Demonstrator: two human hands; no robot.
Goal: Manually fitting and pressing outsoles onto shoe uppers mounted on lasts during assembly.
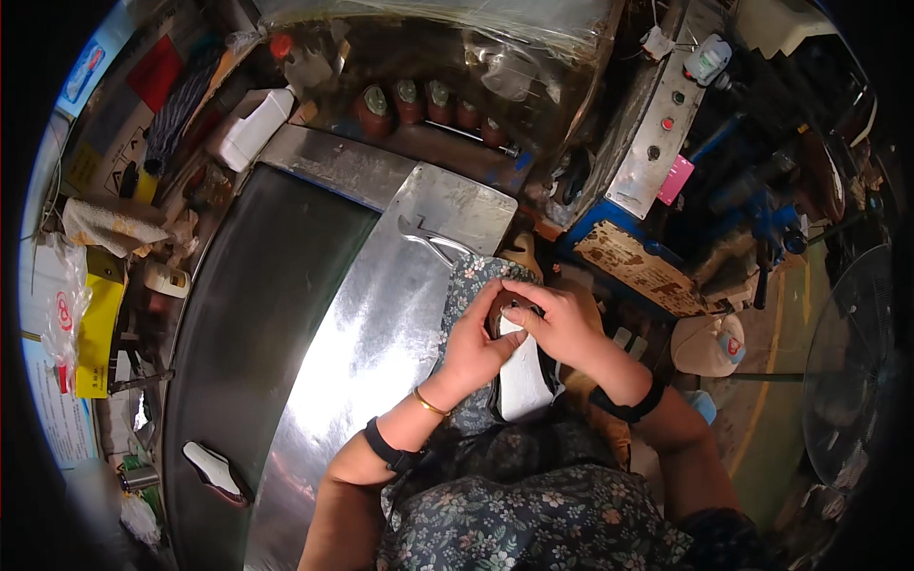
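A dark shoe upper on a last, with a white sole-shaped insole facing up, rests on my lap over a floral apron. Both my hands close around its far end. My left hand wraps the left side, thumb on the white insole. My right hand grips from the right, its thumb bent over the same end. Fingertips of both hands meet at the far edge, partly hiding it. Beyond them, metal lasting pincers lie on the steel tabletop.
A second shoe with a white insole lies on the black conveyor belt. Several brown rounded forms stand at the back. A control panel with buttons rises at right, near a fan. A white jug stands far left.
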